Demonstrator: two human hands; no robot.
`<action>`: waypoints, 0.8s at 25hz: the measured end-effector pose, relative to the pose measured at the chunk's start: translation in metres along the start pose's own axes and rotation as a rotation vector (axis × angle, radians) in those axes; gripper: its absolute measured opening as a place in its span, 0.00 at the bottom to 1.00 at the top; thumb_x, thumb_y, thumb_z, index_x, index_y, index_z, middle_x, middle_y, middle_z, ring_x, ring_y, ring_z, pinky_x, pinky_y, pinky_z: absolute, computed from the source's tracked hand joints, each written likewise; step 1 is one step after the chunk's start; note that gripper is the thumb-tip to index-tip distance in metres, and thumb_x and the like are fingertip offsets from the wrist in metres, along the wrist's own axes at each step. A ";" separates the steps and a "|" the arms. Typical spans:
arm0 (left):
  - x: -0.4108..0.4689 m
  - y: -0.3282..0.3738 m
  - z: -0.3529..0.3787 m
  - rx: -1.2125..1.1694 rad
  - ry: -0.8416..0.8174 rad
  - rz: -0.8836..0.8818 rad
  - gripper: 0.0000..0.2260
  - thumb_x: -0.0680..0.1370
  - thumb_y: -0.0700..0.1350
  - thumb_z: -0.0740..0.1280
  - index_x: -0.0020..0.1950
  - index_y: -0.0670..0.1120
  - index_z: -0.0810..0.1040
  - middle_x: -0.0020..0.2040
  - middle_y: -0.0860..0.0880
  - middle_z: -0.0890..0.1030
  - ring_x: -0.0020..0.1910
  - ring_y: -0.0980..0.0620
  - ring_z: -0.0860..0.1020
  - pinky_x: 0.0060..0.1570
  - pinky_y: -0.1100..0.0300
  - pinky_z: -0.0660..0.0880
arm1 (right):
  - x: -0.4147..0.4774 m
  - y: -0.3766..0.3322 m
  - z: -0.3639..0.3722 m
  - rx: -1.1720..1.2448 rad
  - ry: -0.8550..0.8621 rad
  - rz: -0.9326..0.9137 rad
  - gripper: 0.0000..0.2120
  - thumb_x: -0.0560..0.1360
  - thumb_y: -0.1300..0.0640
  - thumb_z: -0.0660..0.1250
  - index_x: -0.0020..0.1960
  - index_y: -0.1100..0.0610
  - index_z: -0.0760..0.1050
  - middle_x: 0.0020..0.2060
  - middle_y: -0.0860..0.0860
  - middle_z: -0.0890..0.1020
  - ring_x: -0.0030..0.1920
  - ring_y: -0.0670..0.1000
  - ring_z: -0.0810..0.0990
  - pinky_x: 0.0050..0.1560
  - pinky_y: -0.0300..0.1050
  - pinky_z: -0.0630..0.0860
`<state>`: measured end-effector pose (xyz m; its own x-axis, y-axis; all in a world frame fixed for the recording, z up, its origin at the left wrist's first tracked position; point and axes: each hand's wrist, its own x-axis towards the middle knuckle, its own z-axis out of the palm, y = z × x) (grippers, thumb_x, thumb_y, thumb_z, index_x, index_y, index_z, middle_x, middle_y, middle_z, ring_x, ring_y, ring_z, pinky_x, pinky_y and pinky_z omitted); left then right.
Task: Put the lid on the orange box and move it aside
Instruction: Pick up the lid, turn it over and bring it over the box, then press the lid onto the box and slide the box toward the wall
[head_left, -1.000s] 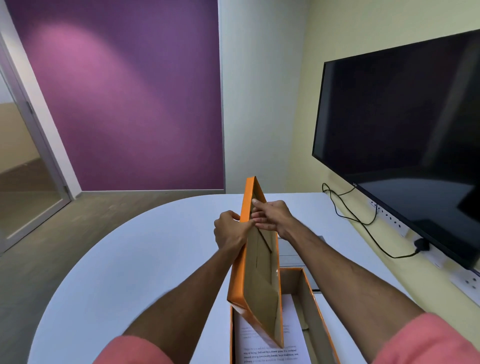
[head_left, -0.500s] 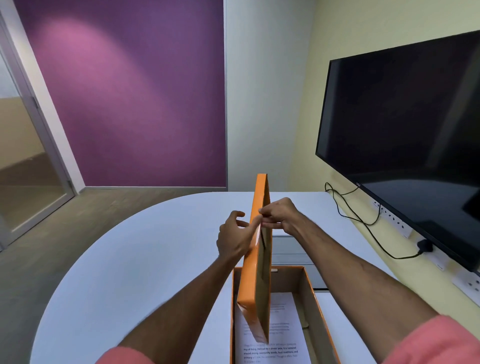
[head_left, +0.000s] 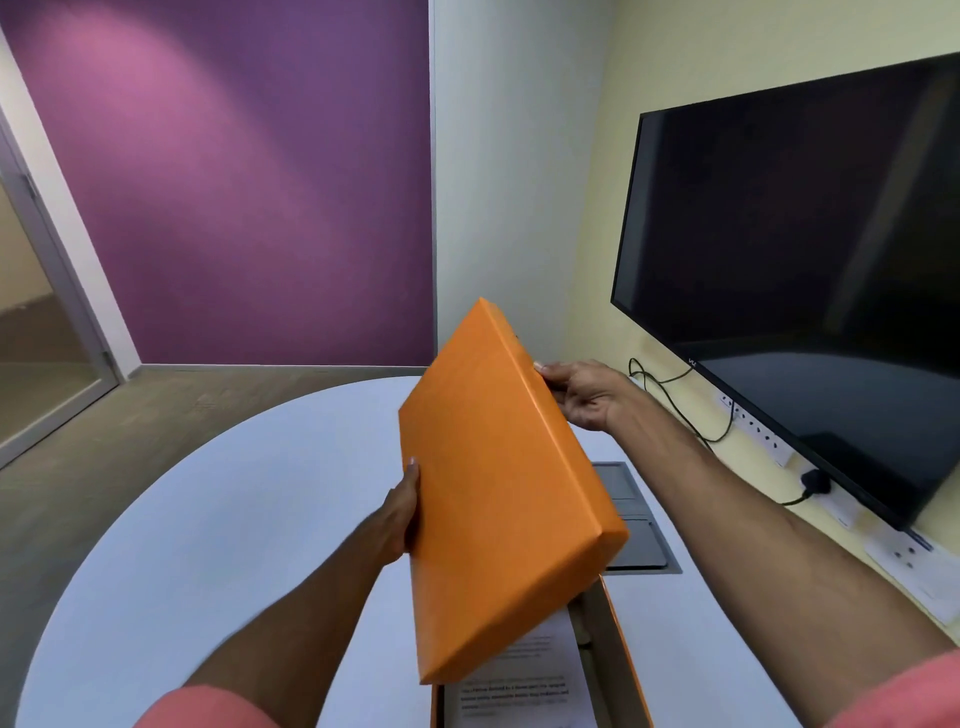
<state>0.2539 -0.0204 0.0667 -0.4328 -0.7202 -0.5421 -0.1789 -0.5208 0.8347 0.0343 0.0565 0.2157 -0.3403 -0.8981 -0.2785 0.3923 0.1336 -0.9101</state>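
Observation:
I hold the orange lid (head_left: 493, 493) tilted in the air, its orange top facing me. My left hand (head_left: 400, 514) grips its left edge and my right hand (head_left: 587, 395) grips its far right edge. Below it, the open orange box (head_left: 623, 654) sits on the white table (head_left: 234, 519) near the front edge. The lid hides most of the box. A printed white sheet (head_left: 524, 686) lies inside the box.
A grey recessed panel (head_left: 634, 519) is set into the table just behind the box. A large black TV (head_left: 800, 260) hangs on the right wall, with cables (head_left: 675, 400) and wall sockets below it. Purple wall and floor lie beyond the table.
The lid has turned over from standing on edge with its brown inside showing to tilted with its orange top towards me. My hands have moved apart to its two sides.

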 end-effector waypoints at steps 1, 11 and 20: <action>-0.001 -0.001 0.001 -0.019 -0.025 0.003 0.35 0.78 0.68 0.47 0.77 0.47 0.60 0.74 0.41 0.68 0.72 0.37 0.69 0.72 0.37 0.64 | 0.000 0.002 -0.005 0.013 0.003 0.011 0.06 0.79 0.65 0.63 0.46 0.65 0.78 0.34 0.56 0.85 0.33 0.51 0.85 0.35 0.43 0.84; -0.002 -0.032 -0.005 -0.013 0.141 0.170 0.17 0.83 0.51 0.56 0.65 0.43 0.74 0.65 0.40 0.78 0.59 0.39 0.78 0.62 0.44 0.74 | 0.000 0.082 -0.081 -0.453 0.375 -0.050 0.21 0.81 0.49 0.60 0.56 0.67 0.77 0.37 0.59 0.76 0.27 0.52 0.73 0.30 0.39 0.68; -0.006 -0.099 0.009 0.095 0.136 0.160 0.17 0.84 0.46 0.55 0.68 0.40 0.72 0.58 0.42 0.82 0.53 0.43 0.82 0.53 0.53 0.78 | -0.028 0.182 -0.116 -0.686 0.261 0.038 0.20 0.79 0.53 0.66 0.66 0.62 0.74 0.61 0.61 0.80 0.59 0.62 0.80 0.63 0.62 0.76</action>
<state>0.2665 0.0395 -0.0113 -0.3404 -0.8485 -0.4051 -0.2027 -0.3545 0.9128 0.0162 0.1541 0.0227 -0.5629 -0.7703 -0.2997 -0.1860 0.4713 -0.8621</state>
